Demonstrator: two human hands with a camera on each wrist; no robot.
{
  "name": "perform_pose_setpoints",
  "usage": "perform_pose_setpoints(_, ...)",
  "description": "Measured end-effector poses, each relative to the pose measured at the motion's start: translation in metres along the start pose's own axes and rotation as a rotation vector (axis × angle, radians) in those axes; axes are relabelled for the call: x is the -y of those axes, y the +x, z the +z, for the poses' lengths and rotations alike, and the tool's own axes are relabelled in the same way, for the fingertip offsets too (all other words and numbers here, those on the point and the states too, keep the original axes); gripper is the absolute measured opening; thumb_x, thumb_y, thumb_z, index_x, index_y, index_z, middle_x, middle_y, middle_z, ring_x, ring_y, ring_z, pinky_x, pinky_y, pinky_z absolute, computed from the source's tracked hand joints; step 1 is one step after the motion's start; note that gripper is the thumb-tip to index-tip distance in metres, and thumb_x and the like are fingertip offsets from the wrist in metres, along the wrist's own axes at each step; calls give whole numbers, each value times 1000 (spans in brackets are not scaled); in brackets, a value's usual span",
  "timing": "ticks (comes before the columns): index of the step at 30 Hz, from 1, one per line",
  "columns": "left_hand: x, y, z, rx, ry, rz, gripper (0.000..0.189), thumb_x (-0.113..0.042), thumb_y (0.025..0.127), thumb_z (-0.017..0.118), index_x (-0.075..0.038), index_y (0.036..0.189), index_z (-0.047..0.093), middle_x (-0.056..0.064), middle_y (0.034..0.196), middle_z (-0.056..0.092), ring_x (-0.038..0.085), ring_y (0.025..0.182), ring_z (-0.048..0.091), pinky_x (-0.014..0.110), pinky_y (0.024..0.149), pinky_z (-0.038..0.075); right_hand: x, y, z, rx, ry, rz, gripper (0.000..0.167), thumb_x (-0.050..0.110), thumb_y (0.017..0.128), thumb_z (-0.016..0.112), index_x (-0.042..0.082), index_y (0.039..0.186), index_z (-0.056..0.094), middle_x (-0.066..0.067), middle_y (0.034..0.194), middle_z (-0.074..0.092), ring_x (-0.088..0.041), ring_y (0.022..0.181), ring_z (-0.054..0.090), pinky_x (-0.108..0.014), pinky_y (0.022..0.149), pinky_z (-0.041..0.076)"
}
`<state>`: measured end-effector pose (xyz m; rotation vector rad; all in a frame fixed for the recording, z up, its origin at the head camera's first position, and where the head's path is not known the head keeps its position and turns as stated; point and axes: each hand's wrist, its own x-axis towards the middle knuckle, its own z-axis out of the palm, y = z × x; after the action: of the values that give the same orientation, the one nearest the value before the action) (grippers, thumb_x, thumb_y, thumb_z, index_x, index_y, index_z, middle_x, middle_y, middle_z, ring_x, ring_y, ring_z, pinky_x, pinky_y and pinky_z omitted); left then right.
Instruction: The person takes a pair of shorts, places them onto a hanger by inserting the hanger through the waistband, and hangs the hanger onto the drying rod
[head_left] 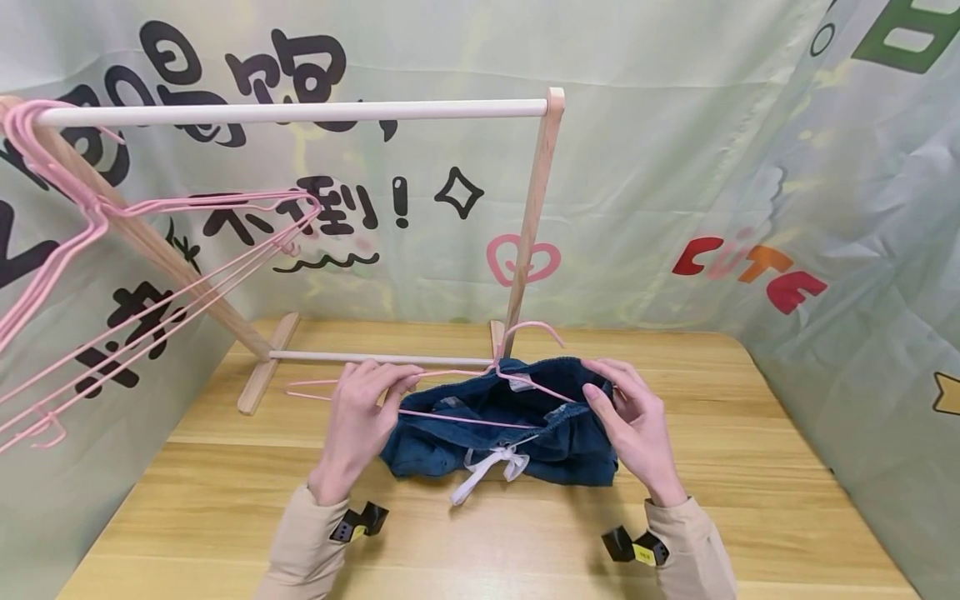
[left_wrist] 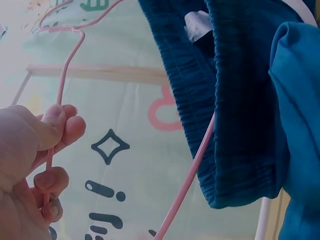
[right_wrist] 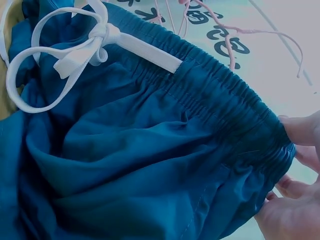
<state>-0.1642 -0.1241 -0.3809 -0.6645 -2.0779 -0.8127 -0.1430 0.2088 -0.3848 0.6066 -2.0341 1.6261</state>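
Note:
Dark blue drawstring pants (head_left: 573, 450) with a gathered elastic waistband and a white bow (right_wrist: 102, 37) are held up over the table, waist opening upward. My left hand (head_left: 363, 417) grips one arm of a pink wire hanger (left_wrist: 188, 179), its thumb and fingers curled around the wire. The hanger's other end reaches inside the waistband, while its left end stays outside the cloth. At the waistband's right side, my right hand (head_left: 637, 421) pinches the edge between thumb and fingers. A white label (left_wrist: 198, 26) shows inside the waist.
A rack with a white top rail (head_left: 300, 113) and wooden legs stands at the back left of the wooden table (head_left: 750, 500). Several pink hangers (head_left: 97, 204) hang at the rail's left end. Printed cloth (head_left: 637, 167) encloses the back and sides.

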Motion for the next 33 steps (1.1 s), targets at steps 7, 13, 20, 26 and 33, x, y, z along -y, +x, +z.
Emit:
perform_pose_setpoints(7,-7,-3,11,-4,23,32,20,3,79,79,-10,95,78,0,83,78,13,65,55,28,65,35,1,0,3,5,24,-29,33,-12,95,57,-12,127,61,4,124,60,-7,111,59,-10,88,47)
perform_pose_setpoints(13,-20,-6,20,23,23,0,15,-2,85,76,-11,97,78,1,88,79,16,74,65,29,65,40,4,0,9,24,18,-21,33,-15,92,59,-12,125,63,3,122,61,-6,113,59,-12,93,48)
perform_pose_setpoints(20,-31,-8,29,48,55,17,9,-12,90,74,-13,97,78,-2,83,77,11,64,56,24,60,37,5,-1,14,44,1,-51,32,-16,91,60,-14,123,62,7,122,60,-5,118,58,-12,98,47)
perform_pose_setpoints(26,-39,-11,34,60,83,44,10,-12,90,73,-15,99,78,-5,81,76,9,60,50,22,58,35,2,2,18,56,35,-146,34,-20,89,60,-12,121,64,-4,121,64,-12,124,56,-17,103,47)
perform_pose_setpoints(33,-43,-12,35,74,90,47,10,-13,93,70,-16,100,77,-5,80,74,9,59,48,22,57,34,-1,4,21,51,1,-250,29,-21,87,61,-14,115,65,-19,113,64,-14,119,55,-19,101,47)
